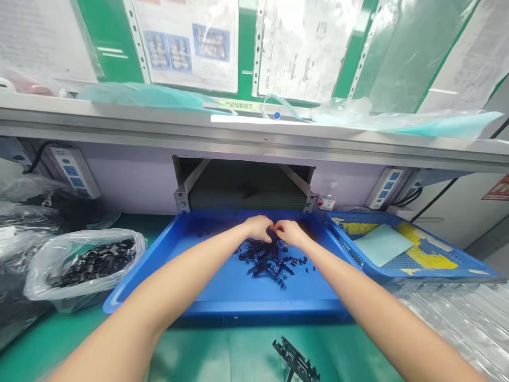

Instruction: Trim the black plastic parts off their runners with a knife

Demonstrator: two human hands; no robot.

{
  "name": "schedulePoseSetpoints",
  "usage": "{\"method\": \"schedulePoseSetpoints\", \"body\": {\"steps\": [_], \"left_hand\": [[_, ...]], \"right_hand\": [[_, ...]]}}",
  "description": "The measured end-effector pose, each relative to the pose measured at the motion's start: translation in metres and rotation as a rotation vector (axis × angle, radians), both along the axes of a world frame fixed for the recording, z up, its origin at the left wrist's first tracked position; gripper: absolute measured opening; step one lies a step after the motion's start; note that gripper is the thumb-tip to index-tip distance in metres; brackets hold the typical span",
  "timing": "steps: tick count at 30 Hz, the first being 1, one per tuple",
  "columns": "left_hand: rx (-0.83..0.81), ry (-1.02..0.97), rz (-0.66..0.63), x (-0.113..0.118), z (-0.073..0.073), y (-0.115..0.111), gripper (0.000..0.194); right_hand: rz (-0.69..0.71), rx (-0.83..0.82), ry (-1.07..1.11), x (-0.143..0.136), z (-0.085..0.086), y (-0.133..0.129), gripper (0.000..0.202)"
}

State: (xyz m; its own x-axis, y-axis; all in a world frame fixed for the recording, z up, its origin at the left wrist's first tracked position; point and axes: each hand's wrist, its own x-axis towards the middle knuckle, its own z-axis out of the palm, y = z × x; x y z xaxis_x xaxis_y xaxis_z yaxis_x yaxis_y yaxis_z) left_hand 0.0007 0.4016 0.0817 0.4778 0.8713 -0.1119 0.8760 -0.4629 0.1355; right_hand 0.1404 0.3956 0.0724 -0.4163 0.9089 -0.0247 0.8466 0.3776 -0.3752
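Observation:
Both of my hands meet over a heap of small black plastic parts point(264, 260) in a large blue tray point(210, 297). My left hand point(259, 228) has its fingers curled round a black plastic part point(273, 235). From the other side, my right hand point(289, 232) pinches at the same part with its fingertips. The part's exact shape is mostly hidden by the fingers. Loose black bits lie scattered on the tray floor around the heap. Closer to me, a black plastic frame point(296, 358) with a branching shape sits on the green mat.
Left of the tray stands a plastic-lined bin point(40, 281) of black pieces. A conveyor belt point(246, 185) opens behind the tray. To the right are a blue basket point(358, 260) with a pale sheet and clear plastic trays point(461, 313). A metal shelf point(254, 135) runs above.

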Motion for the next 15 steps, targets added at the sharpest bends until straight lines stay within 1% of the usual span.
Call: {"method": "schedulePoseSetpoints", "body": {"steps": [5,7,9,11,12,13,15], "left_hand": [[0.089,-0.050,0.027,0.006,0.050,-0.041,0.025],[0.106,-0.089,0.019,0.010,0.069,-0.064,0.025],[0.098,-0.134,-0.004,0.015,0.083,-0.090,0.024],[0.063,-0.175,-0.035,0.022,0.087,-0.119,0.023],[0.031,-0.191,-0.053,0.026,0.084,-0.135,0.024],[-0.004,-0.203,-0.070,0.030,0.079,-0.150,0.024],[-0.091,-0.207,-0.111,0.039,0.061,-0.181,0.026]], "right_hand": [[-0.053,0.037,0.058,0.004,0.048,-0.043,0.017],[-0.070,0.055,0.095,0.014,0.066,-0.067,0.016],[-0.076,0.051,0.134,0.029,0.079,-0.095,0.010],[-0.057,0.011,0.167,0.047,0.085,-0.126,0.008],[-0.039,-0.022,0.180,0.056,0.084,-0.141,0.010],[-0.020,-0.057,0.187,0.065,0.080,-0.157,0.010],[0.004,-0.124,0.187,0.080,0.066,-0.186,0.011]]}}
